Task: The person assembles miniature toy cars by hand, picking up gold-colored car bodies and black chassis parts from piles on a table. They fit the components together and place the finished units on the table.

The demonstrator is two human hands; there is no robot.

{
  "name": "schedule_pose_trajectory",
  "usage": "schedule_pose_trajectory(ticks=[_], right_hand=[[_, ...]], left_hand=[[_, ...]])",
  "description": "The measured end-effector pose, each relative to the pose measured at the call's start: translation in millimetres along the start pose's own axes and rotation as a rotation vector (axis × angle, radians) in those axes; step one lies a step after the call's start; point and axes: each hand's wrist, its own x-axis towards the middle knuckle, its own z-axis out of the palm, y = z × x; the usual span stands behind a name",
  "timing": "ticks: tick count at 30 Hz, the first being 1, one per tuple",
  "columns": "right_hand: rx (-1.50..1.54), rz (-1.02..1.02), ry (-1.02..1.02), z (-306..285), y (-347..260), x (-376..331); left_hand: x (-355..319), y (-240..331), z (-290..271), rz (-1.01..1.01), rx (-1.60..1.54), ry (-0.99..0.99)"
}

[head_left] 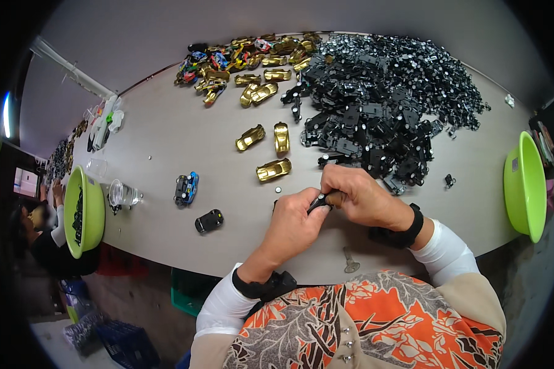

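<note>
The person sits at a long grey tabletop (166, 132), both hands brought together just above its near edge. The left hand (292, 224) pinches a small black part (319, 202) between thumb and fingers; the right hand (358, 195) closes on the same piece from the other side, with something brownish showing at its thumb. What that second piece is cannot be told. The part is held clear of the surface and close to the body, apparently so the fingers of both hands can work on it at short range.

Stock is laid out by kind. A large heap of black chassis parts (388, 104) lies beyond the right hand, within reach. Gold car bodies (274, 169) lie singly between heap and hands, and more gold and coloured bodies (240, 61) are bunched at the far edge. A blue car (187, 187) and a black car (208, 221) sit apart to the left, seemingly set aside. A small metal pin (351, 263) stands near the tabletop edge below the hands.

A green basin (526, 184) rests at the right end, a second green basin (82, 212) at the left beside a clear cup (122, 194). Another person (40, 230) works beyond that end.
</note>
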Motion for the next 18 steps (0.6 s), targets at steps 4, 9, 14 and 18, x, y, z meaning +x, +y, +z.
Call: schedule_pose_trajectory(ticks=[4, 9, 14, 18], right_hand=[[0.107, -0.012, -0.041, 8.8, -7.9, 2.3], [-0.15, 0.022, 0.0, -24.0, 4.4, 5.9], [-0.204, 0.079, -0.055, -29.9, -2.3, 9.1], [-0.234, 0.048, -0.065, -21.2, 4.5, 7.2]], left_hand=[[-16.2, 1.2, -12.1, 0.043, 0.059, 0.04], [-26.5, 2.0, -70.5, 0.165, 0.321, 0.389], [-36.2, -44.3, -130.9, -0.091, 0.775, 0.551], [-28.6, -39.2, -111.3, 0.177, 0.764, 0.607]])
